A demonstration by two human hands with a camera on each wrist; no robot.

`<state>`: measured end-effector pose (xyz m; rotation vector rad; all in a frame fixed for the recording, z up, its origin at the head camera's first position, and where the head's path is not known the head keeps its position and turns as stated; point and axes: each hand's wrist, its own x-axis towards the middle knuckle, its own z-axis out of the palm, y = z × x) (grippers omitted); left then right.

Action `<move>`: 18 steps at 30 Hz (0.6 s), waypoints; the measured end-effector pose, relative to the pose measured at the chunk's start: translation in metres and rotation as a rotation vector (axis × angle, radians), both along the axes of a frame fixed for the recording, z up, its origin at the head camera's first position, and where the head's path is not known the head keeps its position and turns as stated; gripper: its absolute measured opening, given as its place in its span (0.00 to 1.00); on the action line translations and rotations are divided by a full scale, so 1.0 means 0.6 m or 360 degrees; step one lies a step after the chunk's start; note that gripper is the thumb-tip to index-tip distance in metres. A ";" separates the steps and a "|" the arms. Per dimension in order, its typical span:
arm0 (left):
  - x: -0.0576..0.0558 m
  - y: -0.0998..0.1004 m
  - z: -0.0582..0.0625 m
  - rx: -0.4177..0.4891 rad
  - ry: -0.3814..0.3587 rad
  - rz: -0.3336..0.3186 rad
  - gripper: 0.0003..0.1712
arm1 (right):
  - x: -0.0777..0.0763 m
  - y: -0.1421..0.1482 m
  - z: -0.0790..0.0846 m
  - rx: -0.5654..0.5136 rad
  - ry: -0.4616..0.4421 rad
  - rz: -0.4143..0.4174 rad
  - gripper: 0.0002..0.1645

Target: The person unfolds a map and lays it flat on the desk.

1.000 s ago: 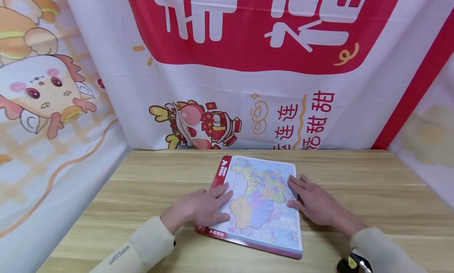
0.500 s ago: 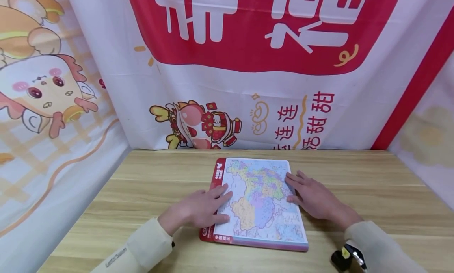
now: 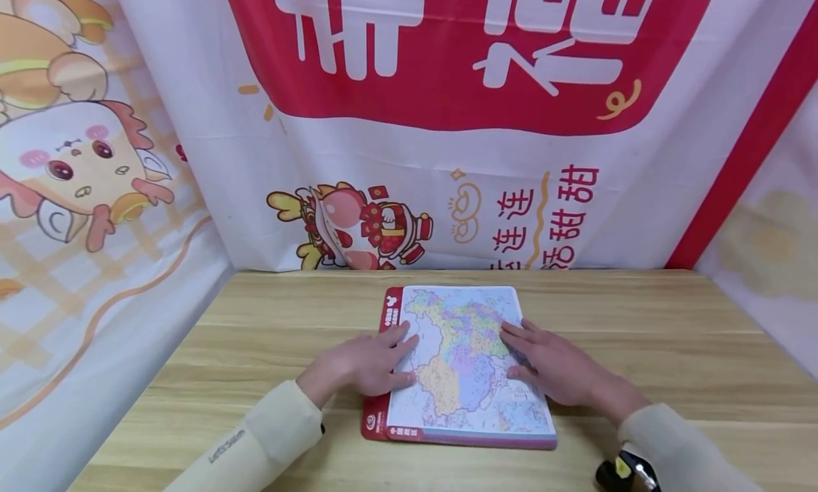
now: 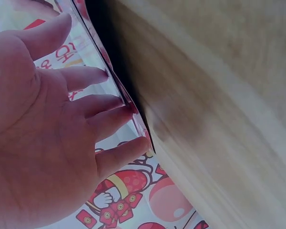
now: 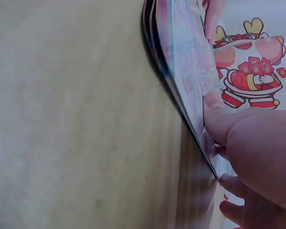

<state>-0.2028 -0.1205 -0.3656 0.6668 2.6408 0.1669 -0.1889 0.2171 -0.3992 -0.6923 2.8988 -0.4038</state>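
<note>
Since a second ago, the map (image 3: 463, 400) has turned, its bottom edge now closer to level. It lies on the table (image 3: 255, 378), lower centre of the head view; the right wrist view shows several layers along its edge. The left hand (image 3: 364, 364) and right hand (image 3: 559, 364), fingers relaxed and nearly straight, rest on its opposite sides, gripping nothing.

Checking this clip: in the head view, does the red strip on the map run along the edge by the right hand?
No, the red strip runs along the edge of the map by the left hand.
</note>
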 end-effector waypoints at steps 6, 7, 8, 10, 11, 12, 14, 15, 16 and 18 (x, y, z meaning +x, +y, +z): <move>0.007 -0.006 -0.001 -0.0007 -0.0011 0.0014 0.45 | -0.008 -0.001 0.000 -0.0037 -0.0034 -0.0001 0.41; 0.008 -0.008 -0.002 -0.0008 0.0001 0.0022 0.45 | -0.010 -0.002 -0.001 -0.0050 -0.0039 -0.0007 0.41; 0.008 -0.009 -0.003 -0.0007 0.0013 0.0031 0.45 | -0.011 -0.004 -0.001 -0.0075 -0.0044 -0.0026 0.41; 0.008 -0.011 -0.004 -0.0013 0.0037 0.0047 0.45 | -0.013 -0.008 0.000 -0.0173 -0.0063 -0.0094 0.40; 0.008 -0.011 -0.004 -0.0021 0.0050 0.0051 0.44 | -0.014 -0.010 0.000 -0.0241 -0.0090 -0.0162 0.40; 0.007 -0.012 -0.004 -0.0027 0.0059 0.0057 0.44 | -0.015 -0.012 0.001 -0.0320 -0.0117 -0.0246 0.40; 0.004 -0.012 -0.005 -0.0036 0.0067 0.0059 0.43 | -0.014 -0.016 0.006 -0.0520 -0.0191 -0.0455 0.40; 0.003 -0.012 -0.006 -0.0040 0.0066 0.0060 0.42 | -0.014 -0.017 0.009 -0.0620 -0.0233 -0.0566 0.40; 0.002 -0.012 -0.006 -0.0044 0.0059 0.0063 0.42 | -0.014 -0.018 0.012 -0.0723 -0.0275 -0.0675 0.41; 0.001 -0.013 -0.008 -0.0052 0.0040 0.0074 0.42 | -0.014 -0.019 0.019 -0.0921 -0.0376 -0.0840 0.41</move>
